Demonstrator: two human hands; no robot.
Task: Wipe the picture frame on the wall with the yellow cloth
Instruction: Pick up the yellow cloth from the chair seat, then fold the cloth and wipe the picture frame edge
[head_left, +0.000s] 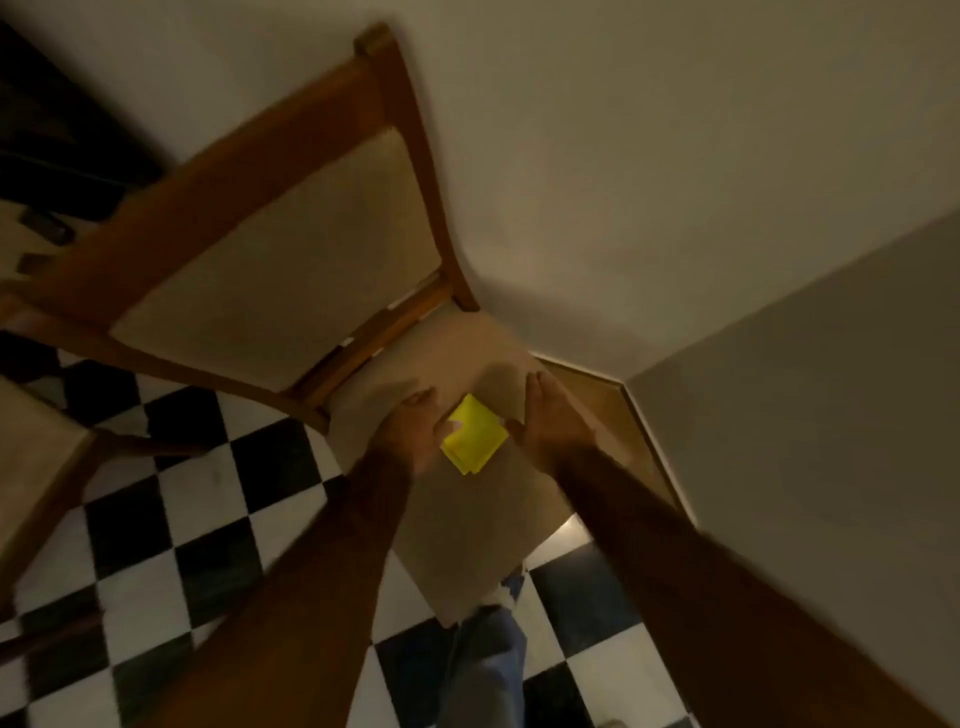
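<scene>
A folded yellow cloth (475, 434) lies on the beige padded seat (467, 514) of a wooden chair. My left hand (415, 428) is on the seat at the cloth's left edge, its thumb touching the cloth. My right hand (553, 415) hovers just right of the cloth with its fingers stretched out and together, holding nothing. The view is blurred. No picture frame is in view.
The wooden chair's backrest (291, 249) rises at the upper left, against a pale wall (649, 156). A second wall (831, 415) closes the corner on the right, with a wooden skirting board (639, 415). Black-and-white checkered floor (171, 519) lies below, and another chair (36, 467) stands at the left edge.
</scene>
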